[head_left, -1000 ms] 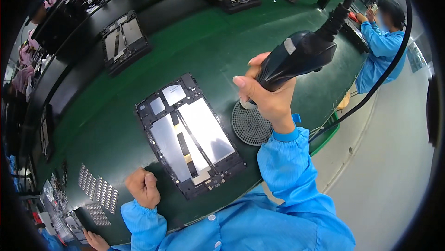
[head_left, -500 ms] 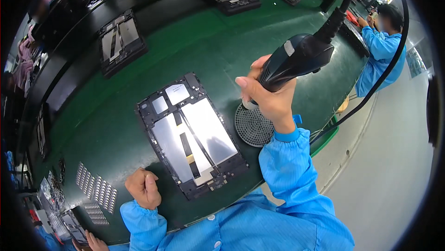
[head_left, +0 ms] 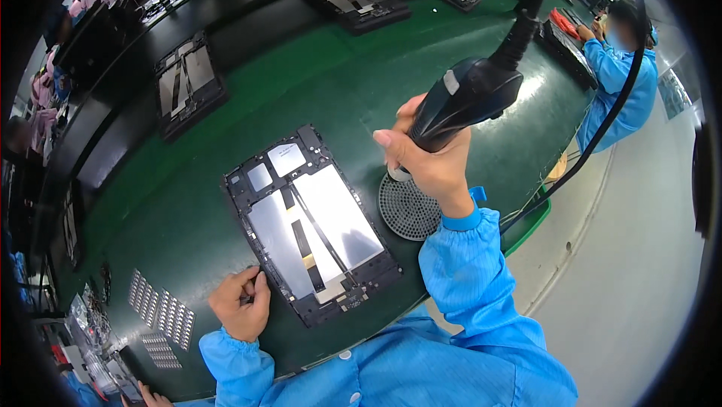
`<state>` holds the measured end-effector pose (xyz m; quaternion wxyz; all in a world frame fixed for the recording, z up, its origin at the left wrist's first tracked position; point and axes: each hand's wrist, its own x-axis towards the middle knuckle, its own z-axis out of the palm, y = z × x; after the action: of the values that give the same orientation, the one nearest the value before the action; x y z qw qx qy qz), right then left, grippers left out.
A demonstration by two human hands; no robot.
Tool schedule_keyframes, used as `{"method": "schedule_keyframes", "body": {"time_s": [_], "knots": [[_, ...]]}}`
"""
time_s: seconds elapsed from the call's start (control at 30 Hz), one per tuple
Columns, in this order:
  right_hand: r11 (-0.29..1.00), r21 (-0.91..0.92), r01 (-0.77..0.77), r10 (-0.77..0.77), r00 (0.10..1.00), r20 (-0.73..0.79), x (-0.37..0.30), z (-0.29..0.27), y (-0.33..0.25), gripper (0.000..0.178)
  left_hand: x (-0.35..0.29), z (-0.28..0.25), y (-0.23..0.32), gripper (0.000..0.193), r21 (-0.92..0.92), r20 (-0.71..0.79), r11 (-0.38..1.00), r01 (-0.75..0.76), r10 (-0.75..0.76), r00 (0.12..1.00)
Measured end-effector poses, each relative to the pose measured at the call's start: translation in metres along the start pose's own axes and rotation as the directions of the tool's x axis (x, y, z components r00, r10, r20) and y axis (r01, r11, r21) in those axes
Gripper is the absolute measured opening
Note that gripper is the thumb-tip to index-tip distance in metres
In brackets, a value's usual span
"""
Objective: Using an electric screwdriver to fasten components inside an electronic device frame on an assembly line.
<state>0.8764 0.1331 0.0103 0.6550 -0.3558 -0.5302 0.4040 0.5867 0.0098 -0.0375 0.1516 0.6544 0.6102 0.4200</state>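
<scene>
My right hand [head_left: 432, 166] is closed round a black corded electric screwdriver [head_left: 462, 98]. Its pale lower end [head_left: 398, 174] is over the far edge of a round grey tray [head_left: 410, 208] full of small holes. Left of the tray lies an opened tablet-like device [head_left: 312, 226], black-framed, with silver panels and dark ribbon cables facing up. My left hand [head_left: 242, 303] is by the device's lower left edge, fingers curled in toward the thumb. Whatever those fingers may hold is hidden.
Sheets of small metallic parts [head_left: 160, 309] lie to the left, near clear plastic bags [head_left: 89, 324]. Similar devices [head_left: 188, 80] sit along the black far strip. The screwdriver's cable [head_left: 602, 147] loops down the right. A co-worker in blue [head_left: 620, 80] sits beyond the green bench [head_left: 301, 95].
My left hand has moved toward the device's edge, its fist loosening slightly. My right hand and the screwdriver have shifted a little left in view, still over the round tray.
</scene>
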Motion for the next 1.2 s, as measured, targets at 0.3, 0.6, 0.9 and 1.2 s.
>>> {"method": "schedule_keyframes", "body": {"time_s": [0.3, 0.6, 0.9, 1.2], "knots": [[0.999, -0.04, 0.022, -0.022, 1.0, -0.013, -0.002, 0.008, -0.013, 0.033, -0.001, -0.003, 0.003, 0.022, 0.072, 0.052, 0.995, -0.063, 0.06, 0.997], [0.942, 0.291, 0.165, -0.188, 0.981, 0.053, -0.016, 0.079, -0.039, 0.038, -0.002, 0.002, -0.011, 0.025, -0.04, 0.108, 0.983, -0.18, 0.183, 0.977], [0.981, 0.185, 0.062, -0.1, 0.974, 0.204, -0.027, 0.153, -0.004, 0.033, -0.006, -0.002, -0.017, 0.024, -0.045, 0.09, 0.984, -0.171, 0.174, 0.981], [0.992, 0.128, 0.023, -0.053, 0.971, 0.233, -0.027, 0.155, 0.004, 0.032, -0.007, -0.002, -0.02, 0.023, -0.075, 0.077, 0.979, -0.191, 0.197, 0.977]]}}
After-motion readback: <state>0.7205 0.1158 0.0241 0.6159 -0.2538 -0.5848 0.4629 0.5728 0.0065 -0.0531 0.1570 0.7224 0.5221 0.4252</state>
